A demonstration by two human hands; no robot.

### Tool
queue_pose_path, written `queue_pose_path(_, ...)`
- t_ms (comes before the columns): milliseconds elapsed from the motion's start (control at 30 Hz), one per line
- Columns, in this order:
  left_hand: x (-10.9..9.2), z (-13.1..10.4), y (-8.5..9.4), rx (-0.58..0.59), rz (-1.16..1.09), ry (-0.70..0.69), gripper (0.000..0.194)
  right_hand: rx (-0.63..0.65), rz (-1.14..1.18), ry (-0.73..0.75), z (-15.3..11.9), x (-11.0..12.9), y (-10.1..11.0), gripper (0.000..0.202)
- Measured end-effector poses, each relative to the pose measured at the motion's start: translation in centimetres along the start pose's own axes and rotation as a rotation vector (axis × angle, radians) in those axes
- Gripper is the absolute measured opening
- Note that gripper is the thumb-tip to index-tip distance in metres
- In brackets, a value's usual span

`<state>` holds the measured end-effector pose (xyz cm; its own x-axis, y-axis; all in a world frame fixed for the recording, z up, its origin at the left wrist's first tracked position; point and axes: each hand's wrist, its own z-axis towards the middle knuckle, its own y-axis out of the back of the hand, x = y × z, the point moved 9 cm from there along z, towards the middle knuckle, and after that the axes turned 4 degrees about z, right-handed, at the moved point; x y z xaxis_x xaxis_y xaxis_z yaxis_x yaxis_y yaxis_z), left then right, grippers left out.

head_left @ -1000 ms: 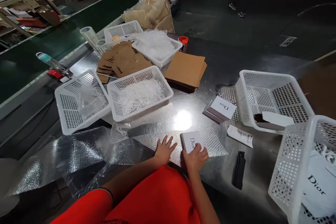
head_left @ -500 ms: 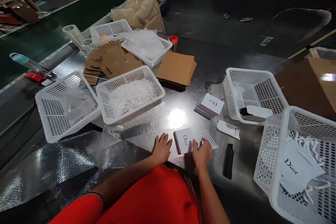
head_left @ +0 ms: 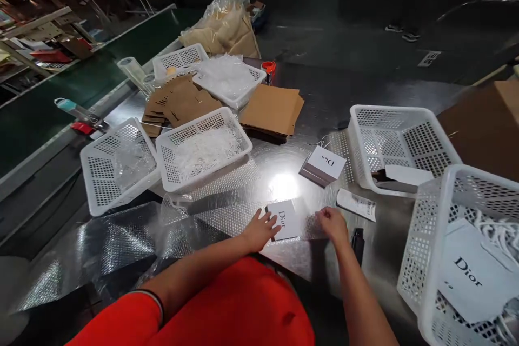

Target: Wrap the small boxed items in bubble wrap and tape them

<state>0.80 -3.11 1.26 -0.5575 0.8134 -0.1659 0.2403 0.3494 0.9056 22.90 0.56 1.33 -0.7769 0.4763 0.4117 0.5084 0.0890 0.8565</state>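
Note:
A small white box with "Dior" printed on it [head_left: 287, 221] lies on a sheet of bubble wrap [head_left: 219, 220] near the table's front edge. My left hand [head_left: 258, 231] has its fingers apart, their tips resting on the box's left edge. To the right of the box, my right hand [head_left: 334, 224] is closed in a pinch on the right end of the bubble wrap. Behind that hand sits a small stack of white-topped "Dior" boxes [head_left: 324, 164]. A printed paper slip [head_left: 357, 204] lies beside my right hand, and a black cutter-like tool [head_left: 357, 243] is partly hidden by my forearm.
White plastic baskets hold shredded filler [head_left: 206, 151], clear plastic and white bags [head_left: 466, 270]. Flat brown cardboard [head_left: 271, 110] is stacked behind. An orange tape roll [head_left: 268, 69] stands farther back. A large brown carton [head_left: 482, 124] is at the right.
My right hand has moved right, off the box and to the end of the bubble wrap. My left hand has moved from the wrap onto the box's left edge.

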Motion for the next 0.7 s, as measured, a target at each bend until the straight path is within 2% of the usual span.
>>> queue_pose_path(100, 0.1, 0.1, -0.1, 0.009, 0.008, -0.007, 0.059, 0.031, 0.056, 0.126, -3.7, 4.2, -2.8, 0.019)
queue_pose_path(200, 0.1, 0.1, -0.1, 0.014, 0.008, -0.015, 0.062, -0.026, 0.028, 0.131, -7.0, 7.3, -5.7, 0.024)
queue_pose_path(333, 0.3, -0.1, 0.2, 0.004, -0.015, -0.046, 0.062, -0.095, -0.013, 0.158, -9.2, 8.9, -7.6, 0.027)
queue_pose_path(433, 1.1, -0.2, 0.9, -0.043, -0.126, -0.067, 0.047, -0.124, -0.036, 0.208, -10.3, 9.1, -8.4, 0.034)
queue_pose_path(533, 3.5, -0.1, 1.3, -0.11, -0.259, 0.056, 0.036, -0.151, -0.105, 0.271, -11.2, 9.6, -9.6, 0.042)
queue_pose_path(633, 6.7, -0.1, 0.9, -0.144, -0.283, 0.317, 0.044, -0.162, -0.197, 0.305, -11.7, 10.0, -10.8, 0.048)
queue_pose_path(700, 8.2, -0.5, 0.2, -0.128, -0.275, 0.455, 0.053, -0.182, -0.241, 0.31, -11.7, 10.0, -11.1, 0.051)
